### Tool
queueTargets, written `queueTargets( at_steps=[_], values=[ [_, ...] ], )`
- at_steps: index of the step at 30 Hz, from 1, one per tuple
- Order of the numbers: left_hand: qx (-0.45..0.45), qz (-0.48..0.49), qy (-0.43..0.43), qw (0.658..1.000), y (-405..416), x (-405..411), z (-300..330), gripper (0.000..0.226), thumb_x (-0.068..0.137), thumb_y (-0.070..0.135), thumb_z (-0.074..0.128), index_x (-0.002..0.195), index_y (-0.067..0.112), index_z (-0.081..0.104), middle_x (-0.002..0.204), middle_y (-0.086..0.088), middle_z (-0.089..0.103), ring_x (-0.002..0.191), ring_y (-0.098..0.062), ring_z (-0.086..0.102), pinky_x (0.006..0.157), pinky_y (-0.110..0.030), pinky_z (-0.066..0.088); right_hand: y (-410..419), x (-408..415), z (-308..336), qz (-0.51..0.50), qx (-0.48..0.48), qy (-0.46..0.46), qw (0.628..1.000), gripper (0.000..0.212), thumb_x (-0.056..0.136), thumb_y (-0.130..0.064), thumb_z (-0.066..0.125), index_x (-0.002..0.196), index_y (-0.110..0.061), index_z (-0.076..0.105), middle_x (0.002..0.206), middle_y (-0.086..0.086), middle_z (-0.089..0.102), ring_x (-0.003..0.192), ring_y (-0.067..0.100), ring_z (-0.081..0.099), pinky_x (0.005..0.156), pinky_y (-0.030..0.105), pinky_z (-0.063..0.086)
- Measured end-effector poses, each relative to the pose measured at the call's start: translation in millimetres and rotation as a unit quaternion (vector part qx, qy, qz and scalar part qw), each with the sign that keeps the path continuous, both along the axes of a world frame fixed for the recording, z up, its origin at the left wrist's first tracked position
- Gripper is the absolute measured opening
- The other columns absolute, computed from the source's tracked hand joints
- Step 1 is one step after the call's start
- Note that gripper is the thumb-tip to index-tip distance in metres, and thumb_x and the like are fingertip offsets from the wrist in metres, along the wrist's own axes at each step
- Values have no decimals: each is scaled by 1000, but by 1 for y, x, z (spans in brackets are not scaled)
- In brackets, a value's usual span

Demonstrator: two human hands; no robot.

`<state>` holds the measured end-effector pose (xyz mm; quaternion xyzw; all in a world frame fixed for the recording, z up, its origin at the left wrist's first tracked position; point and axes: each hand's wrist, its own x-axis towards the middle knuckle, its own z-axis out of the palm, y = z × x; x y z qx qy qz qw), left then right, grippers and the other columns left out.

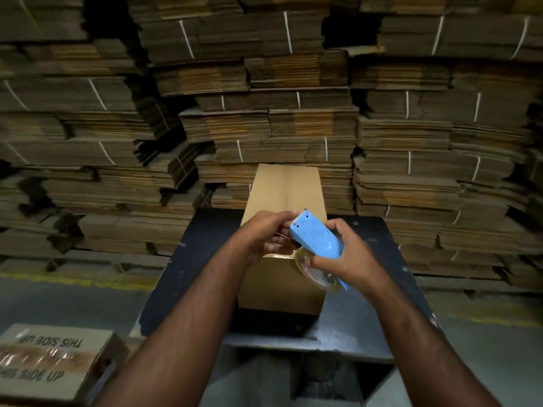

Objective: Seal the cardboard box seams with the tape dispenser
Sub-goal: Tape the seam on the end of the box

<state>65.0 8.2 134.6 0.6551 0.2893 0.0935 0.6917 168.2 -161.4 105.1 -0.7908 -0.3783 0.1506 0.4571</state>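
A long brown cardboard box (286,189) lies on a dark table (367,312), its top flaps closed along a centre seam running away from me. Above its near end I hold a light-blue tape dispenser (316,239) with a clear tape roll (314,270). My right hand (349,257) grips the dispenser's body and roll. My left hand (269,233) pinches at the dispenser's front end, fingers closed around the tape's edge there. Both hands hover over the box's near top edge.
Tall stacks of bundled flat cardboard (279,98) fill the whole background behind the table. A taped box printed "THIS SIDE UP" (50,359) stands on the floor at lower left. Grey floor with a yellow line (88,282) surrounds the table.
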Motion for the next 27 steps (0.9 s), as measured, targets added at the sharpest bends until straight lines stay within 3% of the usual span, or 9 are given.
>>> queueTargets(
  at_steps=[6,10,14,16,19,24,27],
  values=[
    [-22,32,-6,999,10,-17,-6,16,93,15,64,91,3,74,80,-14,73,71,-23,72,63,-32,58,11,-12,4,24,-32,-31,999,61,61,-36,87,109,-42,50,95,-10,62,81,8,62,60,23,50],
    [-22,42,3,999,18,-23,-9,22,91,22,69,98,2,74,81,-12,75,69,-21,73,58,-28,55,22,-18,7,47,-68,-94,992,73,57,-46,88,113,-42,41,94,-13,60,81,9,61,63,29,53],
    [0,94,-1,996,24,-25,-11,20,89,24,71,94,4,72,79,-7,77,67,-17,74,62,-27,51,36,-13,9,36,-97,-205,973,67,63,-54,76,117,-44,38,98,-10,59,84,19,60,71,39,56],
    [3,118,-6,993,29,-26,-12,15,89,24,73,86,9,70,74,-4,76,62,-12,72,63,-26,51,42,-7,12,63,-102,-237,964,67,67,-57,74,121,-43,38,103,-10,56,88,19,59,72,39,56],
    [14,136,-5,991,35,-24,-15,16,88,24,74,89,8,72,77,-3,77,63,-10,72,61,-26,52,47,5,14,110,-121,-269,949,73,71,-59,73,131,-38,37,113,-8,56,92,15,56,71,33,54],
    [124,237,-39,963,47,-16,-23,18,86,24,76,77,8,74,69,-7,73,59,-13,65,56,-27,52,46,33,26,136,-127,-306,934,71,66,-66,66,127,-35,46,105,-10,62,90,17,60,72,37,53],
    [142,224,-17,964,49,-18,-28,18,86,26,76,80,9,75,73,-6,74,62,-12,66,62,-28,54,44,49,30,159,-158,-325,919,73,67,-67,68,129,-34,50,108,-8,64,90,15,59,73,40,55]
  ],
)
